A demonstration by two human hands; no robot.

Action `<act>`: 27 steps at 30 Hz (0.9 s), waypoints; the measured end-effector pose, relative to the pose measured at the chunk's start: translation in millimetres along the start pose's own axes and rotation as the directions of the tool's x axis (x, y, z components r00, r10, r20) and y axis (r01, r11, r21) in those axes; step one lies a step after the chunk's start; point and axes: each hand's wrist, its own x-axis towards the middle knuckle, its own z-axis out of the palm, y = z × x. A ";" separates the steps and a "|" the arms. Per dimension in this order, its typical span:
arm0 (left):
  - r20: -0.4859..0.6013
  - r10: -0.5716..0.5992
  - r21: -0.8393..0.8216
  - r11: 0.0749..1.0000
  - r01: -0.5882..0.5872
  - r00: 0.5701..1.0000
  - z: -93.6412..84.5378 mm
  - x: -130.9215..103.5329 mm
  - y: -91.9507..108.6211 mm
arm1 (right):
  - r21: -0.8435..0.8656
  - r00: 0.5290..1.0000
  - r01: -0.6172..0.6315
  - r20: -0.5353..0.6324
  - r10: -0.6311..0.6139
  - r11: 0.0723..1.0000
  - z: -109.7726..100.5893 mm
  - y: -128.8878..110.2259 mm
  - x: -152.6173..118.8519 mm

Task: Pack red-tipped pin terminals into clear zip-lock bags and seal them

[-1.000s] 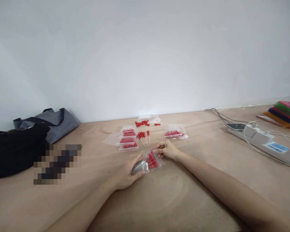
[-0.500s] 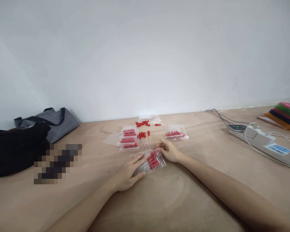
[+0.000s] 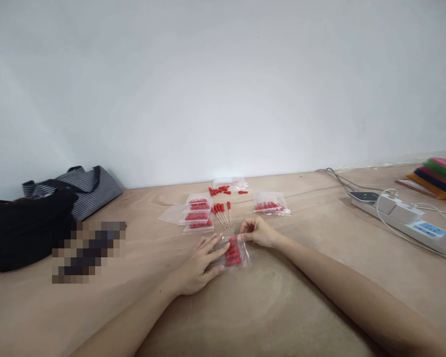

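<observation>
A small clear zip bag point(image 3: 235, 252) filled with red-capped droppers lies on the wooden table point(image 3: 282, 297) in front of me. My left hand point(image 3: 198, 265) rests flat on the bag's left end, fingers spread, pressing it down. My right hand point(image 3: 257, 231) pinches the bag's top right corner at the red zip strip. Just beyond, several loose red-capped droppers point(image 3: 222, 213) lie on the table.
A stack of filled bags point(image 3: 196, 216) sits left of the loose droppers, another filled bag point(image 3: 270, 204) to their right, and loose red caps point(image 3: 223, 189) farther back. Two bags point(image 3: 40, 218) stand at the left. A power strip point(image 3: 412, 220) with cables and coloured folders point(image 3: 440, 174) lie right.
The bag has come down from a raised tilt to lie flat on the table. My left hand has flattened onto it, and my right hand has shifted to the bag's zip corner.
</observation>
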 end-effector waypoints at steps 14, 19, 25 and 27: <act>0.033 0.019 0.020 1.000 -0.020 0.999 0.8 1.5 -3.9 | -0.205 0.980 0.179 -0.046 -0.192 0.962 7.7 1.6 -2.4; -0.023 0.004 -0.017 1.000 -0.004 1.000 0.6 0.3 -2.0 | -0.018 0.991 -0.045 0.125 0.047 0.999 0.4 -4.7 -5.2; 0.021 -0.002 0.030 1.000 0.001 1.000 0.9 -0.1 -1.2 | 0.010 0.974 -0.128 0.192 0.123 0.992 8.3 -11.8 -9.6; 0.022 -0.006 0.045 0.999 0.005 1.000 1.2 0.0 -1.5 | 0.000 0.977 -0.135 0.165 0.133 0.991 11.4 -11.3 -9.1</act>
